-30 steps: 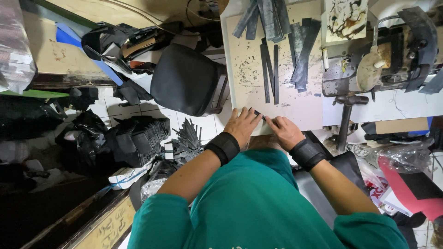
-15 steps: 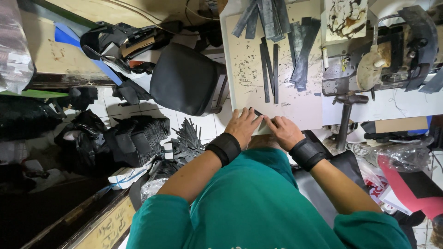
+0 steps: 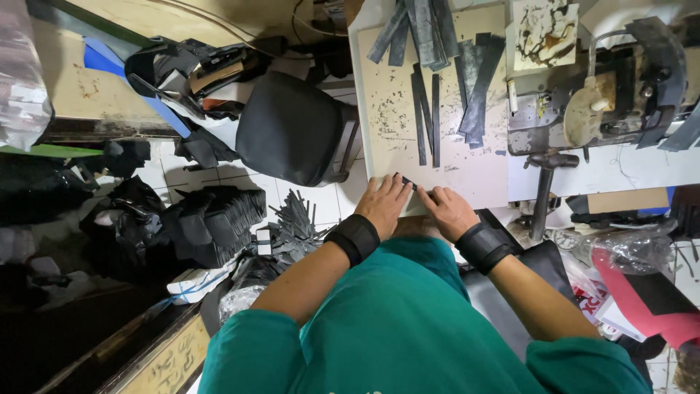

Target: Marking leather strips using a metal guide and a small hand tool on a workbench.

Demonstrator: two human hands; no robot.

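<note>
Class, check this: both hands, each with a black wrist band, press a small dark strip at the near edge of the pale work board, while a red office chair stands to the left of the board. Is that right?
Not quite. The head view shows the chair is black, not red. The rest holds: the left hand and right hand, both in black wrist bands, press a small dark strip at the near edge of the pale work board.

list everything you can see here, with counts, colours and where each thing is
small dark strip: one, black, work board's near edge, under both hands' fingertips
long dark strips: several, grey-black, board's middle and far end
flat work board: one, beige, on the table
metal bench machine: one, grey, right of board
padded chair seat: one, black, left of board
stacked cut pieces: many, black, on floor
left hand: one, black wrist strap
right hand: one, black wrist strap
</note>
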